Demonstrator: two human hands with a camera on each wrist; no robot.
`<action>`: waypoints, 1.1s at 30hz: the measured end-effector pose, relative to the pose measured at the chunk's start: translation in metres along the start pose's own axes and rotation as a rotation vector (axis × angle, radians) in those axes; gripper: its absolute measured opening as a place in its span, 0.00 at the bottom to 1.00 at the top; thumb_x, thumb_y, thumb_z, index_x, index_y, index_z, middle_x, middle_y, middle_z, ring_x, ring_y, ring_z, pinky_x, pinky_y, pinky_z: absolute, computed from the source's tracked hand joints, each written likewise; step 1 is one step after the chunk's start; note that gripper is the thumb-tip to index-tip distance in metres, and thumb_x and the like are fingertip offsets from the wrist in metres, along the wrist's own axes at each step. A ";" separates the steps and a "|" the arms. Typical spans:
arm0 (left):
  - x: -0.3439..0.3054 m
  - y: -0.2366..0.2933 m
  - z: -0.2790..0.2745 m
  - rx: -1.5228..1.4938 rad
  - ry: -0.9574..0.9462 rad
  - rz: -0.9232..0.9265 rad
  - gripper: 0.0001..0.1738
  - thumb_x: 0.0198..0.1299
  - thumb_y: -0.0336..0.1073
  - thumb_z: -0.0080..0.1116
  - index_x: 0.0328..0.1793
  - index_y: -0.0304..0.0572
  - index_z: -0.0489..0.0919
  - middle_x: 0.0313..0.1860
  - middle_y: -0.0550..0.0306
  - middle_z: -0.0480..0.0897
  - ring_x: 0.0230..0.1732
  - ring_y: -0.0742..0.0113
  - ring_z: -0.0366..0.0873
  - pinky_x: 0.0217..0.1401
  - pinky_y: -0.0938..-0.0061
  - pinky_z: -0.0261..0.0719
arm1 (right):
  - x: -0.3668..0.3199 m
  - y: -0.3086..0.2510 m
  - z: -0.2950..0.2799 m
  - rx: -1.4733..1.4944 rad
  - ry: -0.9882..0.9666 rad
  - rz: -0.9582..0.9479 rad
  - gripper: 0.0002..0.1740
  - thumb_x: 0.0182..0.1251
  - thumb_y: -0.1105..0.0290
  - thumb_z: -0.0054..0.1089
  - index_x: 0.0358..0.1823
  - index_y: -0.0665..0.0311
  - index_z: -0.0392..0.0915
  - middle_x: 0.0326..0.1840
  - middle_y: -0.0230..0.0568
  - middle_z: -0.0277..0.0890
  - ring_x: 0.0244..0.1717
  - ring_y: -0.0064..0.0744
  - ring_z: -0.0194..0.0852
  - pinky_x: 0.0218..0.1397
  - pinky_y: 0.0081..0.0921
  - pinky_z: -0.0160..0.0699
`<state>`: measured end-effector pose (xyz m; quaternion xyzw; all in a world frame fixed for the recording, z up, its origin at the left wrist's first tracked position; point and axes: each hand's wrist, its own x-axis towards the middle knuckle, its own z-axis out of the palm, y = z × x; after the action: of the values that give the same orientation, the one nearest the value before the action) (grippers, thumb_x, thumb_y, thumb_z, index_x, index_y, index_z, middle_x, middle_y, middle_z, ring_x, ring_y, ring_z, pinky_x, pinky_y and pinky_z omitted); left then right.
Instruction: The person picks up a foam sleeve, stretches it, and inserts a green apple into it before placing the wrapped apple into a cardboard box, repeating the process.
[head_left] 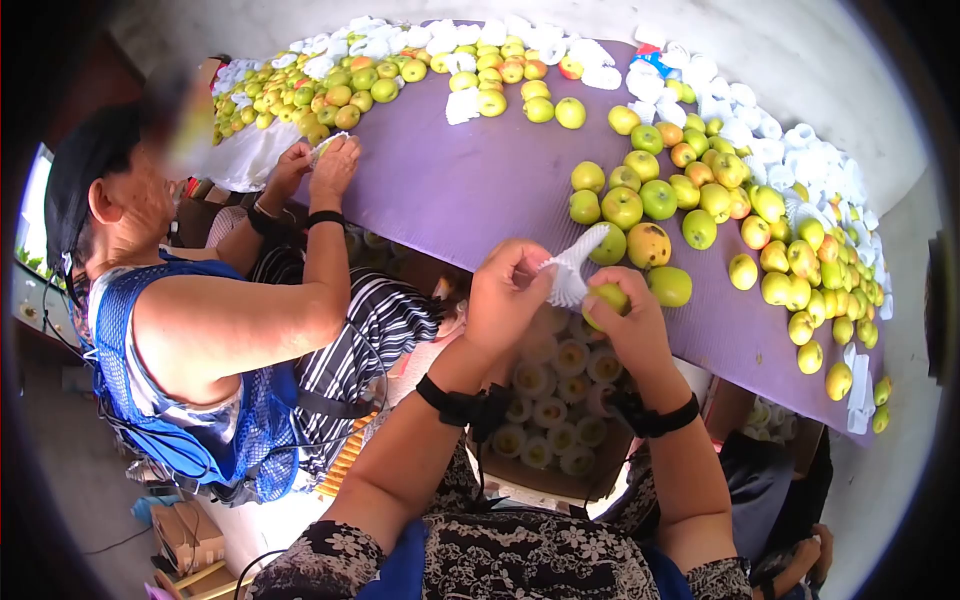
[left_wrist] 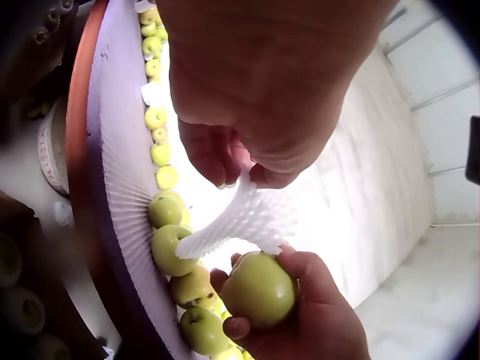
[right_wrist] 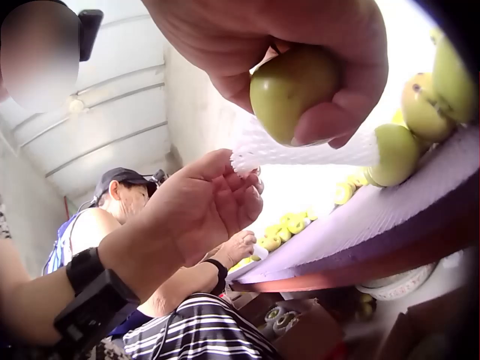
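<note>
My left hand [head_left: 507, 300] pinches one end of a white foam net sleeve [head_left: 570, 275] between thumb and fingertips. In my right hand [head_left: 640, 325] is a yellow-green apple [head_left: 607, 303], gripped with the fingers and thumb wrapped round it. The sleeve hangs between the two hands; in the left wrist view its flared end [left_wrist: 274, 229] reaches down right at the top of the apple [left_wrist: 260, 290]. In the right wrist view the sleeve [right_wrist: 300, 152] passes close beneath the held apple [right_wrist: 292, 94]. Both hands are just off the near edge of the purple table [head_left: 420, 170].
Loose apples [head_left: 650, 245] spread over the table's right side, with a heap of white foam sleeves [head_left: 800, 170] behind. A carton of sleeved apples [head_left: 560, 400] sits below my hands. At left another person [head_left: 200, 330] handles something at the table.
</note>
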<state>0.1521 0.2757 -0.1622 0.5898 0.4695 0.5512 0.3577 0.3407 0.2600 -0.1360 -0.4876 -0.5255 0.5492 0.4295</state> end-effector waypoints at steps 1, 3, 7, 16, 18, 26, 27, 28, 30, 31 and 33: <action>0.000 -0.002 0.000 0.020 0.039 0.002 0.06 0.62 0.24 0.62 0.44 0.37 0.77 0.35 0.66 0.79 0.34 0.83 0.75 0.38 0.84 0.76 | 0.002 0.004 -0.002 -0.062 -0.015 -0.075 0.19 0.58 0.76 0.65 0.53 0.61 0.75 0.50 0.40 0.69 0.47 0.29 0.73 0.53 0.27 0.74; 0.000 -0.008 0.000 0.061 0.118 0.005 0.06 0.62 0.24 0.63 0.43 0.37 0.77 0.34 0.66 0.78 0.32 0.83 0.74 0.36 0.85 0.76 | 0.005 0.009 -0.006 -0.186 -0.044 -0.226 0.24 0.59 0.76 0.65 0.58 0.61 0.71 0.53 0.39 0.67 0.48 0.27 0.74 0.55 0.26 0.74; 0.003 -0.008 -0.003 0.081 0.258 0.067 0.06 0.61 0.23 0.64 0.41 0.38 0.77 0.33 0.66 0.78 0.31 0.83 0.74 0.34 0.85 0.75 | -0.001 -0.003 -0.001 0.173 -0.113 -0.086 0.28 0.59 0.76 0.67 0.61 0.64 0.68 0.57 0.38 0.69 0.52 0.25 0.74 0.59 0.26 0.73; 0.004 0.003 -0.002 0.228 0.389 0.149 0.08 0.57 0.23 0.67 0.38 0.37 0.78 0.34 0.62 0.78 0.30 0.80 0.75 0.32 0.84 0.77 | -0.011 -0.022 0.001 0.333 -0.356 -0.080 0.41 0.58 0.75 0.70 0.72 0.63 0.59 0.64 0.44 0.66 0.58 0.33 0.73 0.57 0.29 0.78; 0.001 0.008 0.002 0.257 0.360 0.134 0.08 0.56 0.23 0.68 0.37 0.37 0.78 0.35 0.61 0.78 0.30 0.78 0.76 0.32 0.84 0.77 | -0.017 -0.028 0.006 0.414 -0.345 -0.080 0.45 0.58 0.74 0.71 0.76 0.64 0.55 0.67 0.47 0.62 0.59 0.35 0.73 0.55 0.30 0.81; -0.003 0.015 0.002 0.035 0.021 0.138 0.07 0.58 0.22 0.63 0.41 0.38 0.81 0.35 0.58 0.81 0.37 0.67 0.80 0.43 0.75 0.79 | -0.001 -0.014 -0.006 0.478 -0.373 0.082 0.48 0.61 0.73 0.69 0.78 0.67 0.49 0.67 0.51 0.62 0.57 0.36 0.74 0.51 0.31 0.83; -0.003 0.013 0.000 -0.086 -0.010 0.046 0.06 0.59 0.22 0.62 0.42 0.38 0.81 0.35 0.60 0.81 0.38 0.70 0.79 0.44 0.76 0.78 | 0.001 -0.011 -0.009 0.480 -0.372 0.096 0.47 0.61 0.73 0.69 0.78 0.67 0.49 0.66 0.50 0.64 0.56 0.35 0.74 0.51 0.31 0.82; -0.003 0.012 -0.001 -0.208 -0.040 -0.045 0.05 0.61 0.22 0.61 0.42 0.38 0.80 0.35 0.61 0.80 0.38 0.73 0.79 0.44 0.77 0.78 | 0.001 -0.011 -0.009 0.468 -0.355 0.096 0.46 0.61 0.72 0.69 0.77 0.68 0.51 0.64 0.49 0.65 0.56 0.34 0.74 0.51 0.31 0.82; -0.003 0.012 -0.003 -0.360 -0.077 -0.132 0.04 0.63 0.23 0.60 0.43 0.37 0.80 0.36 0.64 0.80 0.39 0.77 0.77 0.45 0.79 0.77 | 0.002 -0.010 -0.010 0.445 -0.324 0.095 0.44 0.61 0.72 0.69 0.76 0.69 0.53 0.62 0.48 0.68 0.55 0.32 0.75 0.51 0.30 0.80; -0.003 0.014 -0.004 -0.391 -0.084 -0.128 0.04 0.64 0.23 0.59 0.43 0.37 0.80 0.36 0.65 0.80 0.39 0.78 0.76 0.45 0.80 0.76 | 0.002 -0.010 -0.009 0.441 -0.312 0.097 0.43 0.61 0.71 0.69 0.75 0.69 0.55 0.61 0.47 0.69 0.55 0.32 0.74 0.51 0.29 0.80; -0.003 0.015 -0.005 -0.381 -0.071 -0.105 0.03 0.65 0.24 0.59 0.44 0.37 0.79 0.36 0.66 0.80 0.38 0.81 0.75 0.44 0.82 0.75 | 0.001 -0.009 -0.009 0.434 -0.286 0.102 0.41 0.60 0.70 0.69 0.73 0.69 0.58 0.59 0.45 0.70 0.54 0.30 0.74 0.51 0.28 0.79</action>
<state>0.1499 0.2682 -0.1479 0.5055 0.3739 0.5893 0.5073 0.3494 0.2634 -0.1271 -0.3276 -0.4257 0.7333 0.4169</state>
